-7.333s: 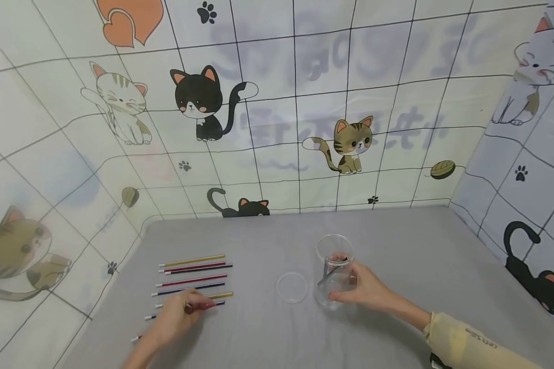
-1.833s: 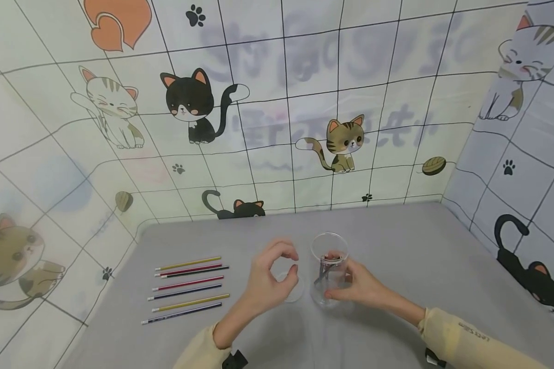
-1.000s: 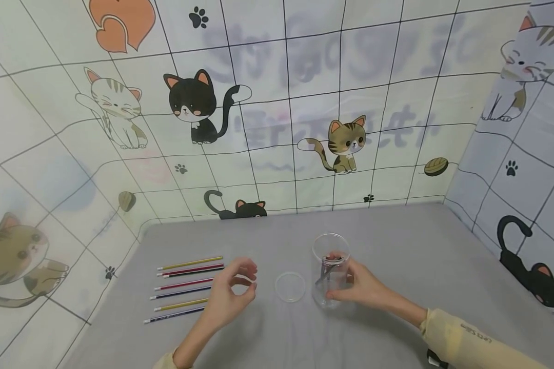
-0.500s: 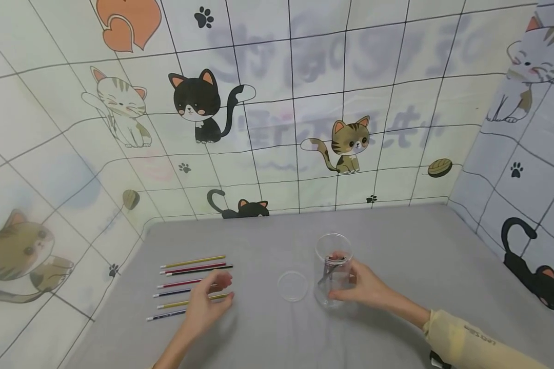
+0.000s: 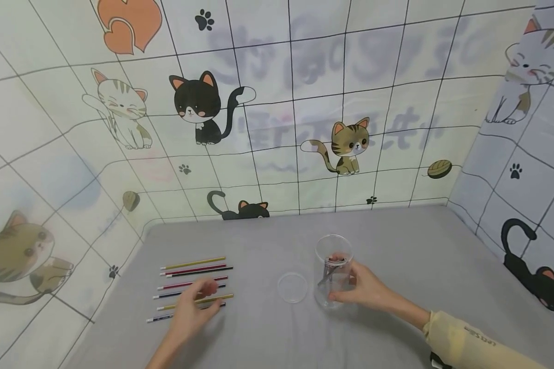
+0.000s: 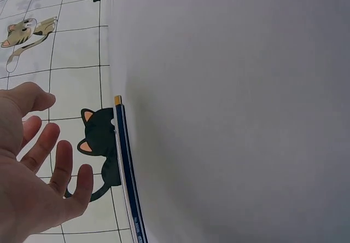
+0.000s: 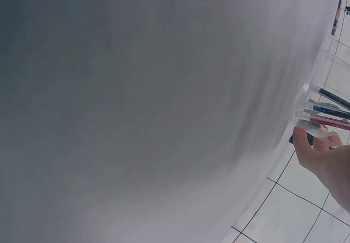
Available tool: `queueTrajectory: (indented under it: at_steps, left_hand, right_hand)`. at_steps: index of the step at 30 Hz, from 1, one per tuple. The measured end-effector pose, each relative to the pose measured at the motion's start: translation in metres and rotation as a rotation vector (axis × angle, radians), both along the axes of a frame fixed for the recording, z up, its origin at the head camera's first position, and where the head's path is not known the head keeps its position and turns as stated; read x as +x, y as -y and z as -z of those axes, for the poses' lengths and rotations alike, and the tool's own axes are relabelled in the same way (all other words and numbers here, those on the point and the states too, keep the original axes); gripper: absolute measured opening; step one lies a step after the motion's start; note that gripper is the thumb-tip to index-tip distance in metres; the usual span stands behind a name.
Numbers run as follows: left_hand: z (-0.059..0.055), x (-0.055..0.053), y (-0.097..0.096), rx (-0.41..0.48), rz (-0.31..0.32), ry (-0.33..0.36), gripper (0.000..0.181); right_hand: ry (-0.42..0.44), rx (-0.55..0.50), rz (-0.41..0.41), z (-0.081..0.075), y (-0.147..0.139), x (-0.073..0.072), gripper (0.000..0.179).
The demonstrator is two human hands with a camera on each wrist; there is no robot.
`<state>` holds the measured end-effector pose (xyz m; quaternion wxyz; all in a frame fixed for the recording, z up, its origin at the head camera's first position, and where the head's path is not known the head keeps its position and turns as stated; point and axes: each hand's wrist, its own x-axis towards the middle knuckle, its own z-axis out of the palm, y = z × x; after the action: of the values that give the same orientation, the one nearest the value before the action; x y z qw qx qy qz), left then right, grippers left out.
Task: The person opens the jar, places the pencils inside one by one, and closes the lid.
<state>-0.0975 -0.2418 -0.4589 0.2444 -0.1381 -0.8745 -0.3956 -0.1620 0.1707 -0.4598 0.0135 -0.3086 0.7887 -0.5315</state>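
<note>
My left hand (image 5: 191, 310) hovers over the near end of a row of pencils, its fingers spread and nothing between them in the left wrist view. Just under it lie a dark blue pencil (image 5: 159, 318) and a yellow pencil (image 5: 227, 296), partly covered by the hand. On the right, my right hand (image 5: 369, 288) grips a tall clear plastic cup (image 5: 322, 295) standing upright on the table. Several pencils lean inside the cup, among them a red pencil (image 7: 331, 121) and a dark pencil (image 7: 333, 98) in the right wrist view.
Farther back in the row are a blue pencil (image 5: 166, 295), a red pencil (image 5: 175, 285), a black pencil (image 5: 208, 271) and another yellow pencil (image 5: 194, 263). A clear round lid (image 5: 293, 287) lies flat left of the cup. A cat-print curtain (image 5: 277, 128) surrounds the grey table (image 5: 397, 241).
Earlier the left hand held a red pencil by the row. It later stood empty beside the cup, then moved left and down to the pencils. The right hand keeps its grip on the cup.
</note>
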Motion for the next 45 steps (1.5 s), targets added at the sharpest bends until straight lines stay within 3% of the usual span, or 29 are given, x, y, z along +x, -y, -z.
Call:
queueTrajectory:
  at_steps: [9, 17, 31, 45]
  left_hand:
    - [-0.002, 0.005, 0.009, 0.021, -0.048, 0.126, 0.036]
    - [0.003, 0.005, 0.015, 0.007, -0.043, 0.117, 0.036]
    - [0.003, 0.003, 0.016, -0.028, -0.082, 0.276, 0.032]
    - [0.006, 0.001, 0.018, -0.039, -0.107, 0.338, 0.03]
  right_hand:
    - [0.0, -0.007, -0.005, 0.002, 0.0, -0.001, 0.073]
    - [0.001, -0.007, -0.008, 0.002, 0.0, -0.001, 0.072]
    - [0.008, 0.0, -0.002, 0.002, -0.001, 0.0, 0.074]
    - [0.01, -0.018, 0.012, 0.004, -0.002, 0.0, 0.058]
